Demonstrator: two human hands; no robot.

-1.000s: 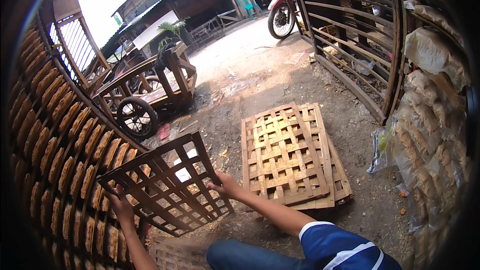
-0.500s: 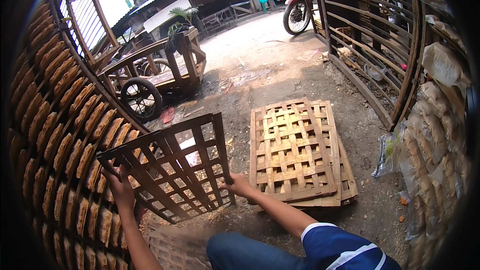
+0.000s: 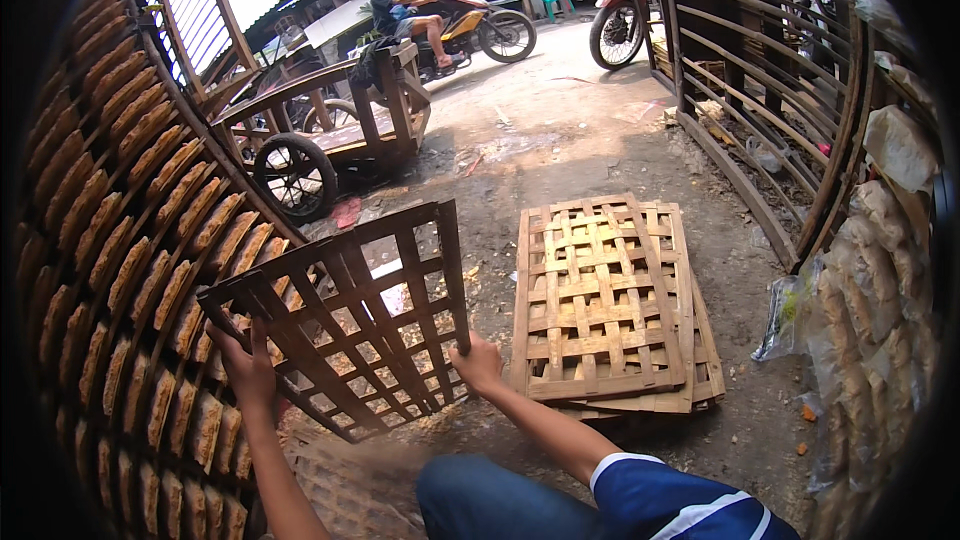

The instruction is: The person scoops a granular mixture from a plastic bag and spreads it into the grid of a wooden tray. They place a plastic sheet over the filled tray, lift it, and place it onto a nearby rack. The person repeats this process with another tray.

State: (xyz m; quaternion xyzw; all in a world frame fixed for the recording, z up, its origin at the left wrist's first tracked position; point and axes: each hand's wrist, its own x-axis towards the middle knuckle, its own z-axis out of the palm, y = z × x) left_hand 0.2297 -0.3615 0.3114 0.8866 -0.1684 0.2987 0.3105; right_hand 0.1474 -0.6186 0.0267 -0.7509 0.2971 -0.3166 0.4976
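My left hand (image 3: 245, 365) and my right hand (image 3: 478, 365) grip a dark woven-slat tray (image 3: 372, 328) by its two side edges. It stands tilted up in front of me, left of centre, with open gaps between its crossing strips. To the right of it, a stack of lighter woven-slat trays (image 3: 600, 292) lies flat on the ground, its layers slightly askew. Below the held tray, beside my knee, another lattice surface (image 3: 350, 485) is blurred. Both thumbs and fingers wrap the frame; some fingertips are hidden behind it.
On the left rises a rack with rows of thick brown slabs (image 3: 130, 280). A wooden cart (image 3: 375, 155) with wheels stands beyond. Slatted fencing (image 3: 755, 70) and plastic-wrapped goods (image 3: 870, 330) line the right. A person rides a motorcycle (image 3: 465, 25) outside; another motorcycle (image 3: 617, 25) is parked.
A person on a motorcycle has come into view beyond the cart. The surroundings have shifted slightly right in the picture. The tray in my hands sits slightly higher in the picture, still gripped by both.
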